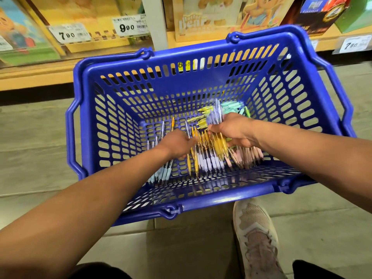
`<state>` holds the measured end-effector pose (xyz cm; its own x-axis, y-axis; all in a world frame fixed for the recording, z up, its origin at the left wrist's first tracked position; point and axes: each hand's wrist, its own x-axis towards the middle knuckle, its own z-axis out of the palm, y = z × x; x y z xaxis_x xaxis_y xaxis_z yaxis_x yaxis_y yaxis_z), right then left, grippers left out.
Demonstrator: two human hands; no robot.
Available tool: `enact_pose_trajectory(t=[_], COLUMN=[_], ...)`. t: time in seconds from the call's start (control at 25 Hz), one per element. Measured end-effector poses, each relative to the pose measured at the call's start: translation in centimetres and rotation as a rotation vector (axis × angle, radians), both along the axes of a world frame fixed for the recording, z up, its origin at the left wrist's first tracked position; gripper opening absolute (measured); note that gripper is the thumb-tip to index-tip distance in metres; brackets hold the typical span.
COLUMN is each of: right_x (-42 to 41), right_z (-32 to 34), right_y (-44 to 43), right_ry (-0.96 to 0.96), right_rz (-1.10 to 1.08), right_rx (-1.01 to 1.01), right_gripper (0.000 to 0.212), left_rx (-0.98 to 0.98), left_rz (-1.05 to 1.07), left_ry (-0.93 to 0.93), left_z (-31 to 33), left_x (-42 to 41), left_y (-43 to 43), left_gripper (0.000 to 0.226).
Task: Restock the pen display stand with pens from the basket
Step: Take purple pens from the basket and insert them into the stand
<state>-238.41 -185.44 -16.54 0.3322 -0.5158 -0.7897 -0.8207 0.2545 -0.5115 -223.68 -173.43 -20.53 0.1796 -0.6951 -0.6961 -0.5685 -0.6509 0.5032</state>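
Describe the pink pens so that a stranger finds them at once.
Look into the big blue basket. The pink pens lie on its bottom at the far right, under the right hand that grips a bundle. Only these are pink; next to them lie lilac pens.

Grey tiled floor (30,137). A blue slotted basket (221,199) stands on it in the middle, just in front of a low wooden shelf (30,79) on the far side. Loose pens (209,162) lie heaped on the basket's bottom. A pale shoe (255,234) rests on the floor, near right of the basket. On the shelf stand boxes (201,19), with price tags (130,27) along its edge.
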Motion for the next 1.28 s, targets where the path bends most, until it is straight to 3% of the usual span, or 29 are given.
enact_pose_trajectory(t=[0.16,0.28,0.4,0.56,0.64,0.72,0.8,0.92,1.0,1.12,1.2,1.28], right_x=[-0.3,-0.7,-1.1,-1.3,-1.2,-1.1,-1.0,-0.8,-0.8,-1.0,-1.2,-1.4], right_z=[0.3,-0.1,-0.3,0.0,0.0,0.1,0.2,0.6,0.9,1.3,1.2,0.9], right_y=[-0.2,-0.4,-0.7,-0.8,-0.7,-0.3,-0.1,0.0,0.0,0.3,0.2,-0.2], right_ry=[-0.001,-0.029,-0.036,-0.04,-0.051,-0.095,-0.141,-0.254,-0.295,-0.179,-0.078,-0.056], right_rz=[0.028,0.01,0.024,0.035,0.021,-0.022,-0.061,-0.124,-0.121,-0.047,-0.006,0.01], right_rx=[0.052,0.097,0.144,0.135,0.14,0.176,0.24,0.351,0.376,0.212,0.066,0.028], right_gripper=[0.02,0.057,0.063,0.059,0.056,0.045,0.029,0.016,0.019,0.043,0.048,0.049], left_rx=[0.182,0.199,0.192,0.126,0.016,-0.054,-0.074,-0.071,-0.076,-0.091,-0.129,-0.135], left_rz=[0.042,0.056,0.109,0.244,0.381,0.482,0.504,0.538,0.567,0.477,0.314,0.233], left_ry=[-0.103,-0.172,-0.176,0.008,0.263,0.483,0.545,0.542,0.516,0.414,0.295,0.299], left_z=[-3.4,-4.7,-4.8,-2.6,-0.2,2.3,4.0,5.1,5.1,4.5,4.3,4.0], left_x=[-0.5,-1.1,-1.5,-0.8,-0.5,-0.7,-1.4,-2.6,-3.0,-3.7,-3.6,-2.7], left_y=[0.4,-0.1,0.0,-0.2,-0.6,-0.6,-0.3,-0.4,-0.8,-1.6,-1.7,-1.3], left_gripper=[0.04,0.019,0.014,0.024,0.019,0.016,0.018,0.017,0.016,0.015,0.018,0.029])
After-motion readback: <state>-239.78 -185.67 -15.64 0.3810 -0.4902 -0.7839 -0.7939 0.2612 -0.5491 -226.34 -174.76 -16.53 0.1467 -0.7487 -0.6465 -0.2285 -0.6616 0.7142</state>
